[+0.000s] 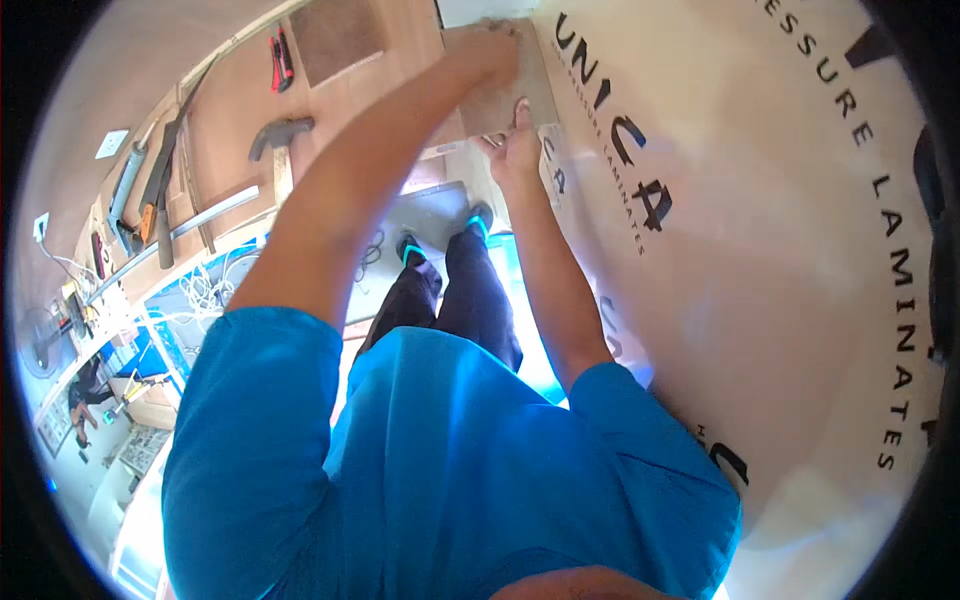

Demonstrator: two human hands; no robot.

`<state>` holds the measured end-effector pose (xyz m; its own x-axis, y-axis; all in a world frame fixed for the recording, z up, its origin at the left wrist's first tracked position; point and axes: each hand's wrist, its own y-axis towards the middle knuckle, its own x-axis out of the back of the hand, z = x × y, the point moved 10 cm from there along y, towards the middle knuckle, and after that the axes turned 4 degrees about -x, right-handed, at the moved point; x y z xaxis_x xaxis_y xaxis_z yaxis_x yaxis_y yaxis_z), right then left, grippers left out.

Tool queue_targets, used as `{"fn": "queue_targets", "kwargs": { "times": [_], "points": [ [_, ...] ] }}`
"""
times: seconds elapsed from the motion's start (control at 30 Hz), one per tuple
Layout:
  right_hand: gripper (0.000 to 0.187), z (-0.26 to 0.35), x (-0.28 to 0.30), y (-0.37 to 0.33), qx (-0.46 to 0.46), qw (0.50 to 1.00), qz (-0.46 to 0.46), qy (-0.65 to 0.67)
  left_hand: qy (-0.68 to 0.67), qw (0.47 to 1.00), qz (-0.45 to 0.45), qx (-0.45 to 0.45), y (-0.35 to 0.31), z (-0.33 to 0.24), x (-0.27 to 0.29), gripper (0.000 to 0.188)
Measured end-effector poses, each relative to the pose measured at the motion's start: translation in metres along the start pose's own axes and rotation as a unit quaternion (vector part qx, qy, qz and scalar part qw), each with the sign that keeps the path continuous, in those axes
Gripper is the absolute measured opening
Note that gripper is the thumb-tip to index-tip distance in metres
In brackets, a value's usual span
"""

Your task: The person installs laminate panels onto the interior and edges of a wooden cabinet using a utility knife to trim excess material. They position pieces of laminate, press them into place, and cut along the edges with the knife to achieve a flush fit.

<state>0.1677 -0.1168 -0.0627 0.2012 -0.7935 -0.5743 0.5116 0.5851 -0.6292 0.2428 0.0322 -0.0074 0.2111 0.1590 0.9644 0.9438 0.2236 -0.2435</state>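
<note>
A thin brown board (538,80) lies against the large white laminate-printed sheet, at the top middle. My right hand (515,152) grips its near edge, thumb on the upper face and the other fingers partly hidden below. Over the far part of the same board rests my left hand (492,52), palm down, its fingers blurred but seemingly laid flat near the far edge. A claw hammer (283,135) stands out on the wooden worktop (225,105) to the left of my left forearm. Beyond it lies a red and black utility knife (281,60).
A large white printed sheet (760,250) fills the right side. Left on the worktop are a darker brown panel (335,40), a caulking gun (128,185), a handsaw (158,175) and a metal strip (215,208). Tangled white cable (205,290) hangs lower left. Another person (85,400) is far left.
</note>
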Motion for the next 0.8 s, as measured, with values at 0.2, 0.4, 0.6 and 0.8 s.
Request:
{"fn": "queue_targets", "kwargs": {
  "times": [0.2,0.4,0.6,0.8],
  "points": [
    [0.04,-0.019,0.005,-0.007,-0.027,0.999,0.023,-0.032,0.026,0.996,0.021,-0.08,-0.005,0.0,0.018,0.055],
    [0.036,-0.015,-0.004,-0.003,-0.004,0.99,-0.017,-0.141,-0.012,0.999,0.021,-0.048,-0.018,-0.001,0.035,0.065],
    [0.035,-0.017,-0.002,-0.003,0.019,0.988,-0.041,-0.148,-0.037,0.999,0.015,0.007,-0.021,0.004,0.039,0.062],
    [0.036,-0.031,0.023,-0.008,-0.05,0.997,-0.04,-0.052,-0.039,0.999,0.027,-0.005,-0.026,-0.001,0.042,0.059]
  ]
}}
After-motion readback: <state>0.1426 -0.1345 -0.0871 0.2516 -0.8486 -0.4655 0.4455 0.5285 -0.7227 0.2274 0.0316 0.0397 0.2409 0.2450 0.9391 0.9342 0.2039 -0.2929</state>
